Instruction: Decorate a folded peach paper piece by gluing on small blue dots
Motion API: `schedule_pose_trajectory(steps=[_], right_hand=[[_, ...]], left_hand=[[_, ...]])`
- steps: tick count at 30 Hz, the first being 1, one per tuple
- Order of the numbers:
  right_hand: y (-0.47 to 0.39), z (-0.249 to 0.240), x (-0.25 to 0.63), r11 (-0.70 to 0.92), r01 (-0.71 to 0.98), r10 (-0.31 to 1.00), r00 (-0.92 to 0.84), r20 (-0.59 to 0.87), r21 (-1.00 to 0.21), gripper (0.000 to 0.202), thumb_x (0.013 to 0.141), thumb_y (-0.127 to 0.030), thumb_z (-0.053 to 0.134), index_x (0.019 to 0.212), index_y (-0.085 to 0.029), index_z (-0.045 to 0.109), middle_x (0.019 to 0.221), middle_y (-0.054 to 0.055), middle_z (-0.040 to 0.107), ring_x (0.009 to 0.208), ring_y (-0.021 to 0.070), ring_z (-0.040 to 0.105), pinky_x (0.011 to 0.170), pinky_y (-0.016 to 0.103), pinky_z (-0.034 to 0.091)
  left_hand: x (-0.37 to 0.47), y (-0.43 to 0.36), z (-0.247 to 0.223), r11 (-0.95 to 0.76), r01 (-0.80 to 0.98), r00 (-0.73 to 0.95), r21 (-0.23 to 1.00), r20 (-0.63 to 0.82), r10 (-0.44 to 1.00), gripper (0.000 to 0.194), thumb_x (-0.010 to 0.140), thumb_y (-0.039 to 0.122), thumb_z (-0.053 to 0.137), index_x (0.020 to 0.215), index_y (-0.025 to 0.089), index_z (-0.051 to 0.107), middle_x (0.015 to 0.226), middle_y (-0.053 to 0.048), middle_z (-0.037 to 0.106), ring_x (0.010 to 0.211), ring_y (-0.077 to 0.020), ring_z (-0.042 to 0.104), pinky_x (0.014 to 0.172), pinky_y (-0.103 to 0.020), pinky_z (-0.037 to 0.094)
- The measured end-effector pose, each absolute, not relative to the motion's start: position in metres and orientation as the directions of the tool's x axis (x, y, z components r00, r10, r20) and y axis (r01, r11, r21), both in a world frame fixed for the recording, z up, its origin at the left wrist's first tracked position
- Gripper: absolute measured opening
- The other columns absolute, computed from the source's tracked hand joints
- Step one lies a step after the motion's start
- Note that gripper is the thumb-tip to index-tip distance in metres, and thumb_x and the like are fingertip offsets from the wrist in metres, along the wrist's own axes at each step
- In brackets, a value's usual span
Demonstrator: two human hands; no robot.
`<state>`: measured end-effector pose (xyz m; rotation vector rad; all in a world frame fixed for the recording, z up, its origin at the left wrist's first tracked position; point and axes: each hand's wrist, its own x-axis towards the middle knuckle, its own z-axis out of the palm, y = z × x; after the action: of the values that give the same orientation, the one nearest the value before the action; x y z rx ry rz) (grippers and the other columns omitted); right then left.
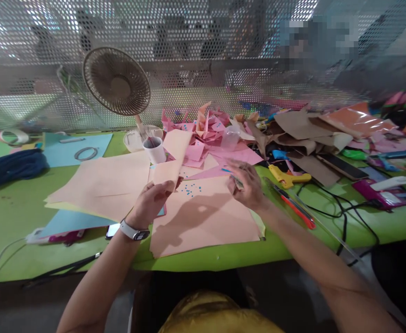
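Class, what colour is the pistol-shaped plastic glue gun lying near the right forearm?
The glue gun is yellow, shown best in the head view.

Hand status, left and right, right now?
Left hand: closed, pinching a piece of peach paper.
Right hand: fingers partly curled, blurred; can't tell whether it holds anything.

At your left hand (152,198), peach paper piece (168,172); on your left wrist, watch (137,232) with whitish band, black face. Between your hands, blue specks (191,188) scattered across a peach sheet (203,226). Beyond your left hand, white cup (157,151). Beyond your right hand (248,186), pink paper scraps (194,151); to its right, yellow glue gun (286,177), red-handled tool (303,216). Below both hands, green tabletop (230,260); far beyond, grey panel (196,69), regular round-hole pattern.
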<state>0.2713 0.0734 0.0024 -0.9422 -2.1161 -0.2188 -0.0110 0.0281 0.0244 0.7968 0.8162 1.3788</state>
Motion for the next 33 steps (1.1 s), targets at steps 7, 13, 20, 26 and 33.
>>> schedule_pose_trajectory(steps=[7, 13, 20, 26, 33], right_hand=[[0.065, -0.011, 0.291, 0.676, 0.737, 0.716, -0.662, 0.221, 0.014, 0.045, 0.083, -0.004, 0.05, 0.123, -0.018, 0.063, 0.093, 0.011, 0.069, 0.096, 0.0244, 0.062, 0.092, 0.041, 0.045], [0.067, 0.006, 0.291, 0.652, 0.753, 0.74, -0.608, 0.286, -0.087, 0.048, 0.087, -0.008, 0.053, 0.134, -0.019, 0.055, 0.1, 0.011, 0.071, 0.097, 0.0251, 0.064, 0.088, 0.04, 0.048], [0.037, 0.051, 0.231, 0.721, 0.305, 0.688, -0.423, 0.59, -0.622, 0.027, 0.09, -0.039, 0.06, 0.108, -0.021, 0.067, 0.114, 0.008, 0.068, 0.109, 0.0207, 0.061, 0.095, 0.038, 0.048], [0.038, 0.06, 0.216, 0.685, 0.337, 0.716, -0.473, 0.513, -0.646, 0.026, 0.094, -0.037, 0.053, 0.088, -0.018, 0.07, 0.084, 0.004, 0.071, 0.08, 0.0165, 0.066, 0.073, 0.028, 0.05], [0.051, 0.052, 0.249, 0.678, 0.454, 0.729, -0.513, 0.452, -0.578, 0.025, 0.094, -0.035, 0.054, 0.09, -0.018, 0.072, 0.087, 0.005, 0.073, 0.08, 0.0169, 0.066, 0.071, 0.027, 0.047]], left_hand=[[0.002, 0.026, 0.028, 0.049, -0.517, -0.041, 0.855, -0.082, 0.996, 0.014, 0.066, 0.018, 0.081, 0.076, 0.014, 0.072, 0.078, -0.003, 0.071, 0.082, -0.0131, 0.065, 0.092, -0.03, 0.048], [0.02, 0.01, 0.034, 0.112, -0.506, 0.045, 0.855, -0.103, 0.994, 0.02, 0.063, 0.015, 0.082, 0.079, 0.015, 0.07, 0.087, -0.004, 0.073, 0.092, -0.0179, 0.067, 0.095, -0.032, 0.047], [0.064, -0.008, 0.024, 0.156, -0.423, 0.131, 0.893, -0.11, 0.985, 0.021, 0.066, 0.02, 0.081, 0.083, 0.016, 0.069, 0.087, -0.003, 0.07, 0.085, -0.0156, 0.064, 0.085, -0.029, 0.049], [0.068, -0.021, 0.022, 0.166, -0.252, 0.296, 0.953, -0.088, 0.951, 0.028, 0.071, 0.027, 0.079, 0.094, 0.017, 0.067, 0.088, -0.005, 0.071, 0.082, -0.0162, 0.064, 0.077, -0.028, 0.05], [0.011, -0.036, 0.058, -0.276, 0.244, -0.014, 0.93, 0.288, 0.958, 0.033, 0.08, 0.03, 0.071, 0.112, 0.023, 0.069, 0.117, -0.009, 0.068, 0.111, -0.0247, 0.06, 0.094, -0.034, 0.048]])
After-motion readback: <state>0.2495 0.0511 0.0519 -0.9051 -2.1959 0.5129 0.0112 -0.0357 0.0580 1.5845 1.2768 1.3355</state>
